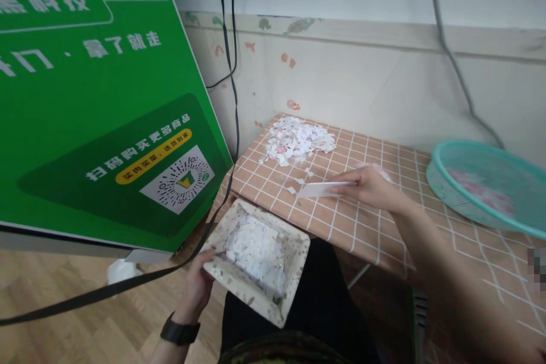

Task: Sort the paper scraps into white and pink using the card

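Note:
My left hand (200, 282) grips the near left rim of a square, speckled cream tray (294, 284), held just below the table's front edge. White paper scraps (256, 250) fill the tray's middle. Over the tabletop, my right hand (367, 185) is closed on a flat white card (321, 189), its free end pointing left. A few loose scraps (292, 190) lie by the card's tip. Farther back on the table is a heap of white and pinkish paper scraps (298, 139).
A brown table with a white grid (371, 226) runs along the wall. On its right stands a turquoise basket (443, 193) holding pinkish scraps. The green cabinet (106, 91) rises at the left, with a dark strap (230, 170) hanging beside it.

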`<action>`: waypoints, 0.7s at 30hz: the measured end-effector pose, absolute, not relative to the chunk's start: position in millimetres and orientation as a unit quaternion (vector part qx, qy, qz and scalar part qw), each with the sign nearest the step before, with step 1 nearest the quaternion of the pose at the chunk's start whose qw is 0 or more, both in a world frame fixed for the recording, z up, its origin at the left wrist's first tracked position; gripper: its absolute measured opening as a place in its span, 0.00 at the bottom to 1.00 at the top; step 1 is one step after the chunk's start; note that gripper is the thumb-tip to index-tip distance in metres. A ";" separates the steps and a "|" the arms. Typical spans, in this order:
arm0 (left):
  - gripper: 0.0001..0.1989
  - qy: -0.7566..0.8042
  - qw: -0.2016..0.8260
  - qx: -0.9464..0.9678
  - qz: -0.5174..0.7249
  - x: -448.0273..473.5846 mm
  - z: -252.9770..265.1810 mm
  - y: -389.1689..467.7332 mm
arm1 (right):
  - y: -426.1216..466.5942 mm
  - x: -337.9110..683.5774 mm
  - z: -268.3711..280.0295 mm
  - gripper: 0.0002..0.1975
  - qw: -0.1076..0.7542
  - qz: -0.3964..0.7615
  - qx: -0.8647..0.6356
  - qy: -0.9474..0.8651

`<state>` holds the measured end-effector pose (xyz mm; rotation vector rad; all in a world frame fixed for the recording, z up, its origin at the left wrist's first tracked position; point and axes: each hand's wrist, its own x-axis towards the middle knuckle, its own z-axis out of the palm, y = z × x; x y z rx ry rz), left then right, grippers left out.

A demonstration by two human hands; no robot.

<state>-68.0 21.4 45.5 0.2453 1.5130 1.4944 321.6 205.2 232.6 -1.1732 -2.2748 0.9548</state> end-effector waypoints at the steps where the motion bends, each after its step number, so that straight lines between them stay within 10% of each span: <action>1: 0.14 0.616 0.495 0.093 0.605 -66.7 47.7 22.7 | 191.6 322.4 229.6 0.13 0.223 0.328 -0.430 -0.811; 21: 0.15 0.600 0.524 0.113 0.594 -75.5 62.7 51.2 | 65.0 343.4 246.3 0.16 0.206 0.305 -0.472 -0.801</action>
